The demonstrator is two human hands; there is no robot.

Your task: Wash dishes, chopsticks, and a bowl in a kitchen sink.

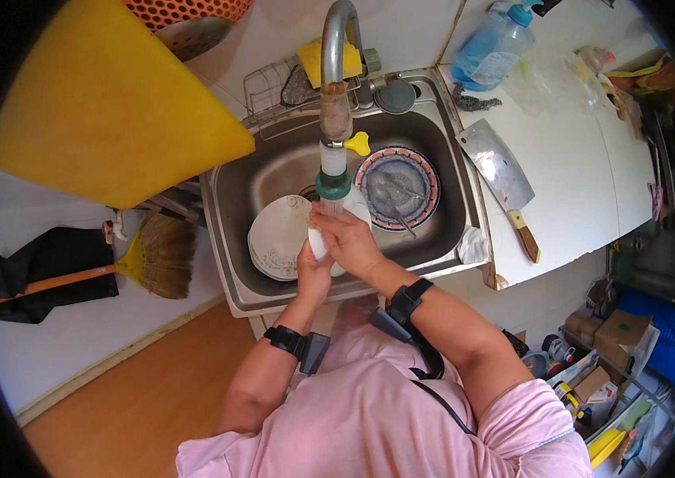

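Note:
Under the tap's green-and-white nozzle (333,185), my two hands meet over the sink, where water seems to run down onto the fingers. My left hand (313,269) is closed around the lower part of a small white piece of dishware (317,244); its exact kind is hidden by my fingers. My right hand (351,243) lies against its upper side with bent fingers. Left of them, a stack of white plates (278,239) with a floral pattern rests in the basin. To the right sits a patterned bowl (431,187) with a metal spoon (401,215) inside.
A steel sink (230,275) surrounds the dishes. On the right counter lie a cleaver (501,167), a scouring pad (474,101) and a blue soap bottle (493,52). A yellow board (122,103) juts in at upper left, above a broom (158,255). Shelves with boxes (620,338) stand at lower right.

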